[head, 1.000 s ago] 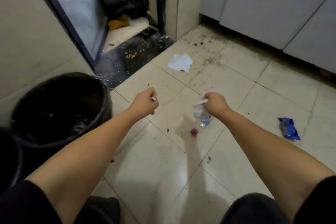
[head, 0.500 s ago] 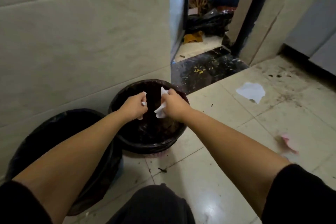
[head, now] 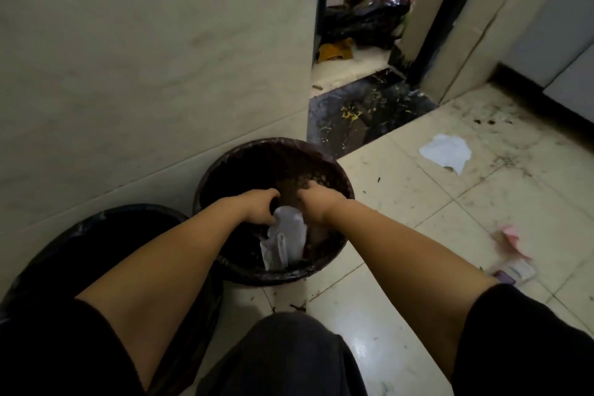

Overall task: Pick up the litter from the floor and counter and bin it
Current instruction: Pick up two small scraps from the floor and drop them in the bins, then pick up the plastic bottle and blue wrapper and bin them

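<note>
Both hands have let go: the left hand [head: 261,210] and right hand [head: 316,204] hang loosely curled and empty over the black-lined bin [head: 225,167]. Half a second ago each pinched white scraps; now crumpled white paper [head: 286,239] lies inside the bin beneath them. That load looks binned. Right of the bin, a white tissue [head: 445,151], pink scrap [head: 511,236] and small plastic bottle [head: 517,273] remain on the floor.
</note>
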Motion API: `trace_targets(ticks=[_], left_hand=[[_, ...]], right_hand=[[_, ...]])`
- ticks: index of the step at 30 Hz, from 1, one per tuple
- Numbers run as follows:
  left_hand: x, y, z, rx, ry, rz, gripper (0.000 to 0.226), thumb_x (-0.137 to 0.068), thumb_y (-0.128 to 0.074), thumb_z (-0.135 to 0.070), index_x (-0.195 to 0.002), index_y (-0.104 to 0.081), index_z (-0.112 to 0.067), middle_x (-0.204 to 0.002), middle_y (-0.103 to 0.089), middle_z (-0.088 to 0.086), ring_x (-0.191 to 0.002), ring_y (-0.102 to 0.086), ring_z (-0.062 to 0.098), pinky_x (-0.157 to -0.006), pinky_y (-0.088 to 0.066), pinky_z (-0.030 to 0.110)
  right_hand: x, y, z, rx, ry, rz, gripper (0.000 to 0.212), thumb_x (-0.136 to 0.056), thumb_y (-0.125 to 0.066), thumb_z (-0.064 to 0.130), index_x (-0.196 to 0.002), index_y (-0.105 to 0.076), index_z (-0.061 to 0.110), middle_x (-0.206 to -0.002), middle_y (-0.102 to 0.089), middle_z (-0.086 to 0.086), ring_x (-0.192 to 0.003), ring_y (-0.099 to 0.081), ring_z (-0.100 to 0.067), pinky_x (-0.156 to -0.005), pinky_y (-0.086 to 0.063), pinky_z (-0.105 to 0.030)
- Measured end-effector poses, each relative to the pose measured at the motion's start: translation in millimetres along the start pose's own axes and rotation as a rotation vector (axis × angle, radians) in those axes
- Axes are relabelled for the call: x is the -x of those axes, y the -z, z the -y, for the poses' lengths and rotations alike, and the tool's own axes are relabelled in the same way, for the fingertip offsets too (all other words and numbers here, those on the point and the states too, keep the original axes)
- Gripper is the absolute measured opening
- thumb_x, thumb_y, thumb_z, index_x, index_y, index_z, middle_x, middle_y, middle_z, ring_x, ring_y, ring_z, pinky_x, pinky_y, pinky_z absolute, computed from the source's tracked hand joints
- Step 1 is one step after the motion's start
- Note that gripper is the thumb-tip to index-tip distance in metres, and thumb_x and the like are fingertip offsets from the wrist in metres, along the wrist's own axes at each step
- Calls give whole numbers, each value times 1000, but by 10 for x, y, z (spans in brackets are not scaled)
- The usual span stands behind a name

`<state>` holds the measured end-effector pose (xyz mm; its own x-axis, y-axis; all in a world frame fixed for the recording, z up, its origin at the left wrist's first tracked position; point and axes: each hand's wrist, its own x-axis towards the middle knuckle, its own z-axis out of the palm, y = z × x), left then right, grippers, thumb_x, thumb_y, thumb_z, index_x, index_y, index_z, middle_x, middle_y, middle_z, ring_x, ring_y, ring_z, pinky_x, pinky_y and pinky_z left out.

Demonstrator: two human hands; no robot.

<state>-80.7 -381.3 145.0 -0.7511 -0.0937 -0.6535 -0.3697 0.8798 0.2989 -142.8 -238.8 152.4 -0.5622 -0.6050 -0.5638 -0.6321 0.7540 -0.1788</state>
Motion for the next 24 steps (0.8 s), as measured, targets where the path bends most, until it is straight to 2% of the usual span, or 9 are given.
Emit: trace_targets(ticks=[3, 5, 7, 12, 15, 18, 22, 24], left_hand=[[22, 530, -339, -74, -93, -109, 64, -84, -65, -21, -142, -37, -11, -132, -55, 15, -117, -56, 30, -96, -45, 36], [28, 872, -702, -112, -196, -185, 56, -85, -64, -18, -135, -43, -7, -129, -58, 19, -115, -57, 33, -95, -45, 34], [16, 1147, -1136, -156, -282, -239, 56, -85, -64, -22, -135, -43, -11, -127, -59, 17, -113, -58, 32, -94, -46, 35], [-61, 1348, -2385, -248, -514, -202, 60, -89, -60, -29, -142, -35, -20, -129, -59, 8, -112, -58, 25, -91, -46, 33], [-98, 1126, -3098, -274, -640, -139, 61, -88, -60, -30, -142, -36, -19, -132, -56, 9, -114, -57, 28, -96, -47, 38], [-184, 625, -3730, -317, -741, -45, 58, -88, -59, -31, -140, -38, -18, -130, -57, 11, -112, -57, 29, -95, -47, 38], [-346, -361, -4306, -392, -781, 103, 58, -88, -59, -30, -140, -37, -14, -129, -58, 13, -113, -57, 30, -92, -46, 35], [-455, -876, -4469, -399, -772, 156, 59, -88, -58, -26, -141, -36, -12, -134, -54, 16, -117, -55, 31, -91, -45, 34]], right_hand=[[197, 471, -188, -24, -34, -204, 38, -92, -51, 24, -129, -52, 14, -131, -45, -16, -114, -54, -37, -94, -48, -44], [397, 768, -397, 0, -86, -341, 33, -94, -48, 24, -125, -54, 13, -126, -48, -15, -108, -57, -36, -84, -48, -41], [633, 991, -693, 19, -164, -424, 31, -95, -46, 22, -124, -53, 12, -124, -49, -14, -105, -58, -35, -77, -46, -39], [1497, 1262, -1672, -16, -459, -542, 32, -95, -40, 12, -124, -54, 12, -127, -50, -14, -109, -56, -37, -83, -47, -40], [2108, 1140, -2269, -64, -657, -542, 34, -96, -38, 10, -126, -53, 12, -128, -51, -14, -108, -56, -35, -79, -43, -35], [2667, 807, -2817, -126, -834, -537, 34, -95, -38, 12, -125, -55, 13, -129, -51, -13, -109, -56, -36, -86, -46, -39], [3173, -42, -3456, -220, -1008, -479, 36, -95, -39, 12, -127, -54, 15, -131, -50, -11, -108, -57, -34, -82, -46, -36], [3313, -545, -3781, -277, -1051, -405, 36, -94, -39, 12, -127, -54, 16, -133, -48, -10, -109, -56, -34, -85, -46, -38]])
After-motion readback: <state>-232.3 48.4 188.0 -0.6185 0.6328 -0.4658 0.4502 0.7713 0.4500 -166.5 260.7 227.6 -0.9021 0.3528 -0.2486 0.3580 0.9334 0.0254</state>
